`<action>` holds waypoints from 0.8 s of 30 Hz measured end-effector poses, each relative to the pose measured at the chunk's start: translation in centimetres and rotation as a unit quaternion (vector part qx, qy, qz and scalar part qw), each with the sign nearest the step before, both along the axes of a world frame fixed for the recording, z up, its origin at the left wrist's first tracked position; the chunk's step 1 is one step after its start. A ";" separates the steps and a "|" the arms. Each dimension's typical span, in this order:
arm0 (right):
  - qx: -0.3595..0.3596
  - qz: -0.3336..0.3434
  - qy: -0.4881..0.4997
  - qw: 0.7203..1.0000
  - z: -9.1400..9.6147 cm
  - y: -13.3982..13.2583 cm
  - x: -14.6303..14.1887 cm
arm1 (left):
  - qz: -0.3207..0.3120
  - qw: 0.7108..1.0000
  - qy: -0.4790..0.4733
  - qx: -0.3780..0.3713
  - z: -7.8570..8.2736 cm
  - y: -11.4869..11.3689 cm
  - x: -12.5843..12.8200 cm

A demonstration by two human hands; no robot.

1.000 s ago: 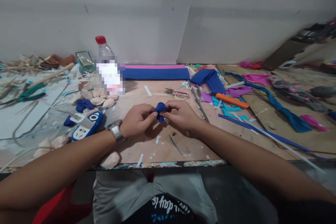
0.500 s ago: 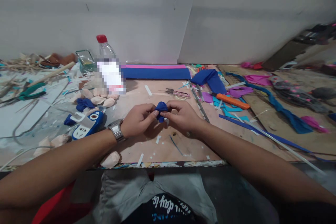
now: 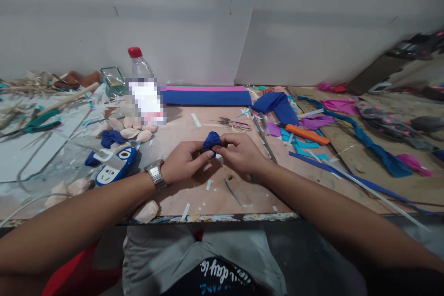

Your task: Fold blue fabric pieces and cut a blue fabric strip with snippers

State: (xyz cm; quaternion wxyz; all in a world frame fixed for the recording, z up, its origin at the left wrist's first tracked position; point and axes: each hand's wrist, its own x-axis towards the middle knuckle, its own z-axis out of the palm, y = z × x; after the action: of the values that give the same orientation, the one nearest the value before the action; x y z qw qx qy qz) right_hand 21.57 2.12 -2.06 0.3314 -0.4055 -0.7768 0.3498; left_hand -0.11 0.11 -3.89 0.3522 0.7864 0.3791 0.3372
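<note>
A small crumpled piece of blue crepe paper (image 3: 211,140) is held between both hands just above the brown table (image 3: 194,194). My left hand (image 3: 183,163), with a metal watch on its wrist, pinches the paper from the left and below. My right hand (image 3: 241,152) pinches it from the right, fingers curled over its top. The two sets of fingertips touch around the paper, hiding its lower part.
A red-capped water bottle (image 3: 143,88) stands at the back left beside a blue and pink sheet stack (image 3: 206,95). Small scissors (image 3: 235,124), an orange cutter (image 3: 307,133), blue and purple paper scraps (image 3: 279,106), peach paper pieces (image 3: 133,133), a blue power strip (image 3: 113,169) and green pliers (image 3: 41,122) lie around.
Both hands have worked the blue paper slightly; it sits a little higher between the fingertips and the left fingers have shifted under it. The arms stay in place.
</note>
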 end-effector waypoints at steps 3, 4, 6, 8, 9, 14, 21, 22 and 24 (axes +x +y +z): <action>-0.004 0.002 -0.004 1.000 -0.1 0.0 0.0 | 0.004 1.000 0.006 -0.004 0.0 0.0 0.1; -0.003 0.001 -0.004 1.000 -0.1 0.1 -0.1 | 0.003 1.000 0.001 -0.004 0.0 0.0 0.1; 0.001 -0.001 -0.003 1.000 -0.2 0.1 -0.1 | -0.001 1.000 -0.006 -0.004 0.0 0.0 0.1; 0.002 0.000 0.000 1.000 -0.2 0.0 -0.2 | -0.006 1.000 -0.009 -0.005 0.1 0.0 0.1; 0.001 -0.001 0.002 1.000 -0.2 0.0 -0.2 | -0.009 1.000 -0.008 -0.005 0.1 0.0 0.1; -0.010 -0.018 0.010 1.000 -0.1 -0.2 -0.1 | -0.016 1.000 0.013 -0.010 0.4 -0.2 0.2; -0.018 -0.011 0.020 1.000 -0.1 -0.1 -0.2 | -0.022 0.999 -0.009 -0.033 0.3 -0.2 0.2; -0.015 -0.013 0.019 1.000 0.0 -0.1 -0.2 | -0.025 0.999 -0.018 -0.035 0.3 -0.2 0.2; -0.008 -0.011 0.019 1.000 0.2 -0.2 -0.1 | -0.022 0.998 -0.044 -0.040 0.3 -0.2 0.2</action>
State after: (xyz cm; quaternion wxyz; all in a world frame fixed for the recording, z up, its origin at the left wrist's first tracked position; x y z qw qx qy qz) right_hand 21.42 1.93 -1.87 0.3467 -0.4101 -0.7628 0.3603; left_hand 0.05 -0.10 -3.62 0.4071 0.7641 0.3595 0.3481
